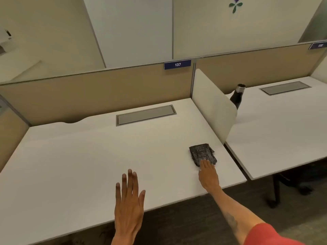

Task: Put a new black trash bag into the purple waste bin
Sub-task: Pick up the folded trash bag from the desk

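My right hand (208,175) reaches flat across the white surface (88,156), fingers together, fingertips touching the near edge of the folded black trash bag (201,153) lying near the surface's right side. My left hand (129,200) hovers open, fingers spread, palm down, holding nothing.

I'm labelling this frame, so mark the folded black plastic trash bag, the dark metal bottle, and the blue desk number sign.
folded black plastic trash bag (201,152), head view, middle of the folds
dark metal bottle (237,97), head view, its body
blue desk number sign (177,64), head view, on the digits
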Demonstrator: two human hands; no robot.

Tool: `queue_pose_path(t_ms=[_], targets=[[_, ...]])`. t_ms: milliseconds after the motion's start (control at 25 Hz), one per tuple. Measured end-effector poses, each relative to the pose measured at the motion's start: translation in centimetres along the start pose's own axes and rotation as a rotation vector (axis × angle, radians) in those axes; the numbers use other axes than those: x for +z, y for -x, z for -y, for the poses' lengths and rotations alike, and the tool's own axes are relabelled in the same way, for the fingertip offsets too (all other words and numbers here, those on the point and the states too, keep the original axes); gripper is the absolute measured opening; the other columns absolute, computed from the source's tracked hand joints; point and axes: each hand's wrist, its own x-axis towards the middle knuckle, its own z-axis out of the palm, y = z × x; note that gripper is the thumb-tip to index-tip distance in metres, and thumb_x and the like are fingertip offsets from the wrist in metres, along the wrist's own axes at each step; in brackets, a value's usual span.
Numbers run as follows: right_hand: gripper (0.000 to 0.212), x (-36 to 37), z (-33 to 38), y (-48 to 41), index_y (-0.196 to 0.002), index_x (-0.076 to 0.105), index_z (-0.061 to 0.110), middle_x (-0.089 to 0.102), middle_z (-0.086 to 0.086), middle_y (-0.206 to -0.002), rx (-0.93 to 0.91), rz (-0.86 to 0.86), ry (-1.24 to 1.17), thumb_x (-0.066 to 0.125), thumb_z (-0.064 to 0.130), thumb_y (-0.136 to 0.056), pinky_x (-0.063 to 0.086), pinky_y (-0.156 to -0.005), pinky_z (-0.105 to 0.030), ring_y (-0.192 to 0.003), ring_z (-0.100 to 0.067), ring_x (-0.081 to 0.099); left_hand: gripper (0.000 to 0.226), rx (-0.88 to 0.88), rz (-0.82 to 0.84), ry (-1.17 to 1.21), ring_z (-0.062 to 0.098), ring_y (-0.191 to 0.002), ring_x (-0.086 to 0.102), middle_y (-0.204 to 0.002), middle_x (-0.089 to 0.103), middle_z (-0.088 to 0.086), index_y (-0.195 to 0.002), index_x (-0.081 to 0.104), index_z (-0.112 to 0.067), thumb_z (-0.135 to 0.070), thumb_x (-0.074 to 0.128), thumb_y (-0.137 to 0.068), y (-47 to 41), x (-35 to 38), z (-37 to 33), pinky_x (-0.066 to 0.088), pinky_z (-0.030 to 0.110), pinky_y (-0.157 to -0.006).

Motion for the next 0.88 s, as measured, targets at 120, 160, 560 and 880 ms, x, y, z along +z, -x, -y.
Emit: queue_pose_path(t_ms=[120,160,560,880], targets=[[0.057,1.0,-0.4,-2.2,-0.147,0.041,-0.003,0.048,-0.024,-0.149,0.052,0.005,0.011,0.059,0.012,-0.095,0.029,-0.120,-0.051,-0.142,-0.038,0.042,0.066,-0.043,-0.003,0.000,0.027,-0.156,0.002,-0.169,0.006,0.011,-0.160,0.009,-0.007,-0.044,0.010,-0.106,0.1,1.0,0.4,-0.002,0.042,-0.126],[0.058,0.6,-0.2,-2.6,-0.146,0.043,-0.003,0.049,-0.025,-0.148,0.068,0.034,0.025,0.062,0.012,-0.093,0.030,-0.119,-0.052,-0.141,-0.039,0.043,0.066,-0.029,0.006,-0.017,0.026,-0.156,0.002,-0.169,0.005,0.010,-0.160,0.008,-0.008,-0.045,0.010,-0.106,0.6,1.7,0.8,-0.002,0.042,-0.126],[0.020,1.5,-0.1,-4.7,-0.064,0.069,0.005,0.068,-0.014,-0.064,0.080,0.038,0.057,0.087,-0.005,-0.063,0.052,-0.056,-0.040,-0.061,-0.030,0.066,0.066,-0.063,-0.012,-0.063,0.024,-0.156,-0.002,-0.170,-0.001,0.007,-0.160,0.005,-0.011,-0.047,0.009,-0.105,1.7,4.6,3.4,-0.001,0.042,-0.125],[0.027,-0.2,0.5,-4.8,-0.120,0.054,-0.010,0.064,-0.031,-0.122,0.239,-0.035,-0.265,0.056,0.008,-0.100,0.058,-0.066,-0.041,-0.093,-0.039,0.070,0.065,-0.058,-0.018,-0.036,0.027,-0.155,0.001,-0.169,0.001,0.008,-0.160,0.006,-0.010,-0.045,0.010,-0.106,2.0,4.9,2.1,-0.005,0.041,-0.126]])
